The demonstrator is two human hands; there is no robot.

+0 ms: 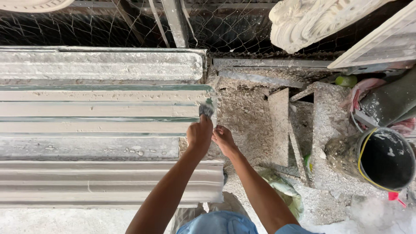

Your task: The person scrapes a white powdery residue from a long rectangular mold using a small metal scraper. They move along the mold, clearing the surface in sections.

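Observation:
Long white plaster cornice moulds [99, 108] lie side by side on the left, their ends facing the middle. My left hand [199, 135] is closed around a small plaster-caked scraper [207, 109], whose blade touches the end of one mould. My right hand [223, 139] is just beside it, fingers curled near the mould's end, and I cannot tell whether it grips anything. Both forearms reach up from the bottom of the view.
A plaster-crusted bench [247, 112] with wooden strips fills the middle. A dark bucket [383, 158] with a yellow rim stands at the right. Wire mesh [130, 26] runs along the top, with a carved plaster ornament [303, 21] above. A green bag [284, 193] lies below.

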